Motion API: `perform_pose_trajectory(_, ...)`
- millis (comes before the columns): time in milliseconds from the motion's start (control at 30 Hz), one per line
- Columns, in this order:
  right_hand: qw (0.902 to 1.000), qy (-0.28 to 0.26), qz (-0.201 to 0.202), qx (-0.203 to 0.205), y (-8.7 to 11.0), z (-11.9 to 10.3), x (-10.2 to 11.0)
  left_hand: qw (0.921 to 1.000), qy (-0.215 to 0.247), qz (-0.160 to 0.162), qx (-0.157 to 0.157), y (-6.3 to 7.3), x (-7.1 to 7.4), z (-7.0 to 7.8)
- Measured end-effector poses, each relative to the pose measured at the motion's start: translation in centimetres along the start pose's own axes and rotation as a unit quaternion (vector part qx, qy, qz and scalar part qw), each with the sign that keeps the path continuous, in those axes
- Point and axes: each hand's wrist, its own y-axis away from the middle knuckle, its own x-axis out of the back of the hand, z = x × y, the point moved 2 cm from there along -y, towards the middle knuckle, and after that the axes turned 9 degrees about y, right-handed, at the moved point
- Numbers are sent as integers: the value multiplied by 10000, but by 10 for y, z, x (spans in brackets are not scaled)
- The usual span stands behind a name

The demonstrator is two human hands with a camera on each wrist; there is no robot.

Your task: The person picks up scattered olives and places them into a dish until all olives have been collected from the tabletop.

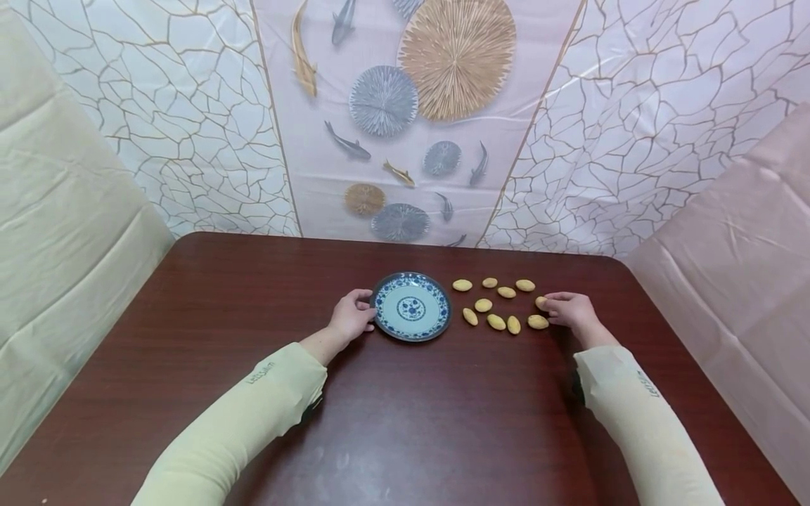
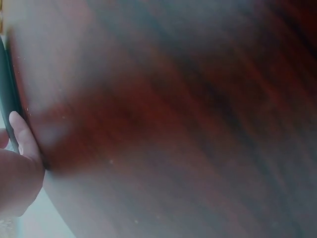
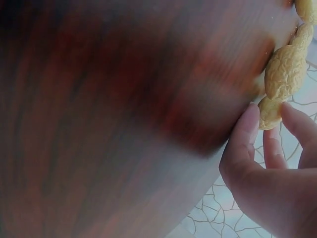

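Note:
At the middle of the table lies a round plate (image 1: 411, 327) with a blue floral border and a dark rim. My left hand (image 1: 351, 316) grips its left edge; in the left wrist view the fingers (image 2: 27, 141) sit at the plate's dark side (image 2: 9, 84). Between thumb and fingertips, my right hand (image 1: 572, 311) pinches a small yellow, wrinkled, oval nut-like piece (image 1: 541, 302), partly hidden by the fingers. Another such nut-like piece (image 1: 538, 322) lies just beside that hand. Several more nut-like pieces (image 1: 496, 322) are scattered between plate and right hand.
The dark reddish wooden table (image 1: 405, 422) has rounded far corners. Behind it hangs a patterned cloth (image 1: 443, 176) with fish and discs, and pale quilted cloth (image 1: 728, 267) flanks it on both sides.

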Motion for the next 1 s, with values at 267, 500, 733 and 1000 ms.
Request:
perform_pose_trajectory(267, 9993, -273, -197, -188, 8, -6, 2, 10000, -52, 14, -34, 0, 1, -2)
perform_pose_trajectory(500, 9961, -781, -420, -25, 10, -18, 1, 10000, -14, 1, -53, 0, 2, -3)
perform_pose_trajectory(733, 9939, -894, -612, 221, 15, -38, -7, 10000, 51, 6, -56, 0, 1, -2)
perform_pose_trajectory(1000, 9901, -911, -916, 551, 23, -63, -25, 9999, 30, 50, -109, 1, 1, -3)
